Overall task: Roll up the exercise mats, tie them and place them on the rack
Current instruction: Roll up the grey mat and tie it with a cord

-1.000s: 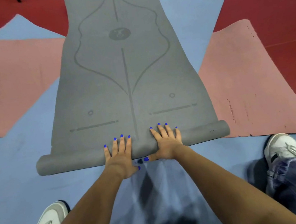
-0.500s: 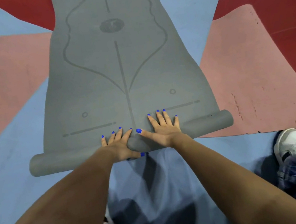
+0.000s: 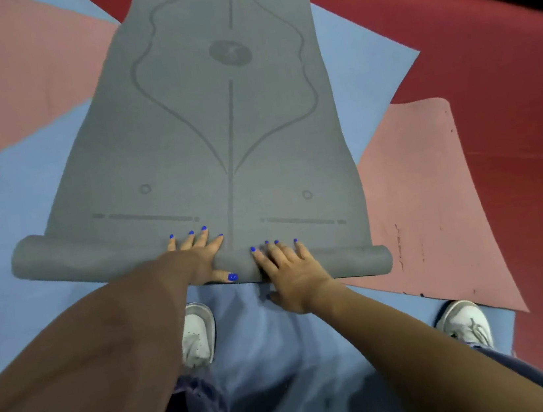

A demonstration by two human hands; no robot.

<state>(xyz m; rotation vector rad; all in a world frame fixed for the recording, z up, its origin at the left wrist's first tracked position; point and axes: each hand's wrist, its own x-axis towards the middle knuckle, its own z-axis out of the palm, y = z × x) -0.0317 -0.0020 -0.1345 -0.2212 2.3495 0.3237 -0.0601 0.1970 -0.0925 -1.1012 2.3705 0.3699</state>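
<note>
The grey mat (image 3: 212, 137) is laid over a blue mat (image 3: 22, 211) in the middle of the frame, its near end wound into a thin roll (image 3: 97, 260). The left hand (image 3: 201, 256) and right hand (image 3: 289, 272) are pressed on the roll's centre, fingers straight. With both ends unsupported, the roll could be wound crooked or slack. The left palm is hidden by the forearm; the thumb appears tucked under. No rack or tie is seen.
</note>
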